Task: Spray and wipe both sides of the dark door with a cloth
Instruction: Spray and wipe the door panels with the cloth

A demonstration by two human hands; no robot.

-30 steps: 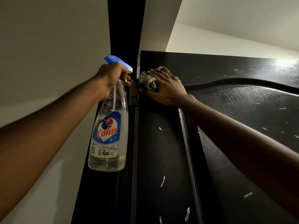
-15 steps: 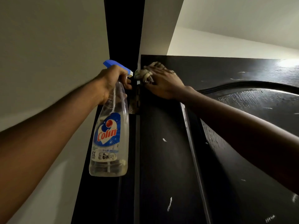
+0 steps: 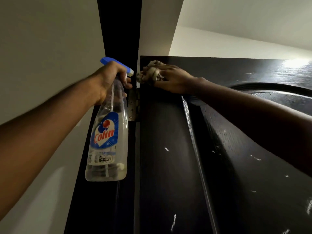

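Now my left hand [image 3: 109, 78] clenches one near-empty spray bottle [image 3: 108, 142]; my right hand [image 3: 175, 80] clutches one cloth [image 3: 152, 71] against the door [image 3: 168, 166], upper centre.

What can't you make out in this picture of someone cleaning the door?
All in the head view:
The far side of the door: hidden by the door itself. Its lower part is cut off by the bottom edge.
The cloth: mostly covered by the right hand, so its size is unclear.
The trigger of the spray bottle: hidden under the left hand.
The label's small print: too small and blurred.
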